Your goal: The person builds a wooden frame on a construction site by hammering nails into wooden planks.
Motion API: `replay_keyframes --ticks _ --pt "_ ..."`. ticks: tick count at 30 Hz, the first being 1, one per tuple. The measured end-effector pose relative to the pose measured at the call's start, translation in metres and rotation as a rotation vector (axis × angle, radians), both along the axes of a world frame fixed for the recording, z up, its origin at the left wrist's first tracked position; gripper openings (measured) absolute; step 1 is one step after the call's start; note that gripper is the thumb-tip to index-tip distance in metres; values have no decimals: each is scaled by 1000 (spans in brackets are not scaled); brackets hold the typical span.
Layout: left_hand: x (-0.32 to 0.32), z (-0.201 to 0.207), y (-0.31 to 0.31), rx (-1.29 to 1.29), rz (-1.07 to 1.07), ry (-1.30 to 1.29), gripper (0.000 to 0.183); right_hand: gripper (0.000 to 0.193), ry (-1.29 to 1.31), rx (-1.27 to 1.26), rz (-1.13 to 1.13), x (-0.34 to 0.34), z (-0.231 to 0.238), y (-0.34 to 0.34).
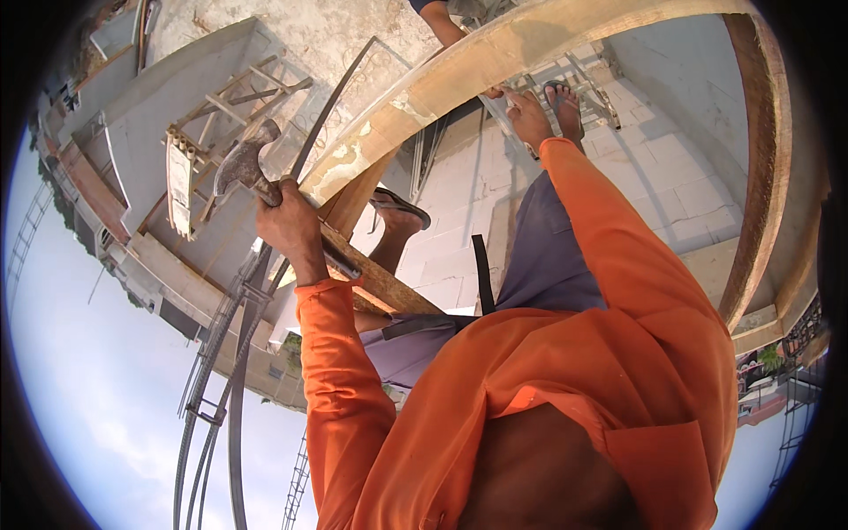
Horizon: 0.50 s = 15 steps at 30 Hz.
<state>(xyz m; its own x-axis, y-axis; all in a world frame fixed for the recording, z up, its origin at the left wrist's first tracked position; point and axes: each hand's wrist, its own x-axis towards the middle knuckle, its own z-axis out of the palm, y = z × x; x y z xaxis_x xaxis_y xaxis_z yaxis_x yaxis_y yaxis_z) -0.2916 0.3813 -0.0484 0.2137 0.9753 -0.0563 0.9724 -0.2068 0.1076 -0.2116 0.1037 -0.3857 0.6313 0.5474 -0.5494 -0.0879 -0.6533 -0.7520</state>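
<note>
The left hand point(291, 228) clasps a hammer point(240, 170); the right hand point(530, 120), its hold unclear, has a wooden board point(473, 67) beside its fingers.

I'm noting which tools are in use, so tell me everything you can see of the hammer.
The hammer has a worn-looking, greyish-brown metal head, blunt at one end and curving to a taper at the other. The left hand grips it just behind the head, hiding part of the handle. Past the hand, the dark handle slants toward the picture's lower right, ending near the orange cuff. Whether the handle touches the wood below is unclear.
</note>
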Motion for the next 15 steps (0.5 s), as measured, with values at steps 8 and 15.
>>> replay_keyframes --ticks 8,15 --pt "2 3 1 26 -50 2 27 28 188 106 -352 40 19 14" --pt "-4 0 3 15 -86 -20 28 32 652 326 -701 77 82 -9"
